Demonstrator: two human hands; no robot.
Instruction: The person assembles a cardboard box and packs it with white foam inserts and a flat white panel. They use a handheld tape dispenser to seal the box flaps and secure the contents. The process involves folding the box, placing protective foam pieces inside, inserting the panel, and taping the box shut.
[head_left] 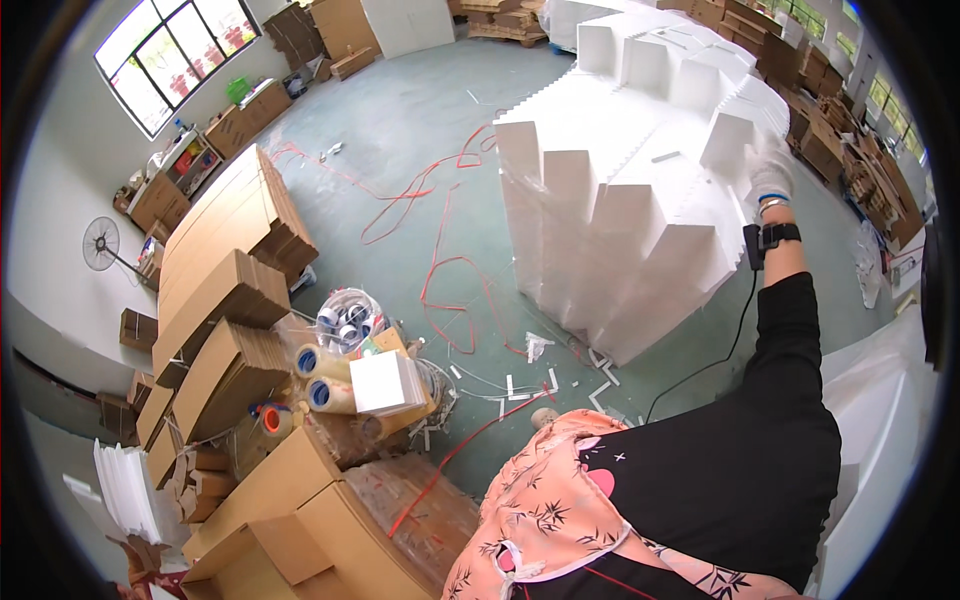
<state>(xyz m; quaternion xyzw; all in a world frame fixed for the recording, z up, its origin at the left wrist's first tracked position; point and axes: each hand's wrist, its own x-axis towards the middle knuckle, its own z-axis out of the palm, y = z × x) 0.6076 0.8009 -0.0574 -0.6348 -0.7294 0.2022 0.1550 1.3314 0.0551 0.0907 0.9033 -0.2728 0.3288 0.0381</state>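
Note:
My right hand (769,168), in a pale glove, reaches out at the right side of a big stack of white foam pieces (610,230). It is against or very close to an upright foam block (728,142) on that stack. Its fingers blend into the white foam, so their grip is hard to make out. A dark watch and a blue band are on the wrist, below the glove. My left hand is out of the picture. The stack has stepped, toothed edges, and clear film seems to cover part of its side.
Flattened cardboard (225,220) and an open carton (290,545) fill the left. Tape rolls (330,394) sit beside a small white block stack (388,383). Red strapping (432,290) and white scraps (538,346) litter the floor. A black cable (690,372) hangs by my arm.

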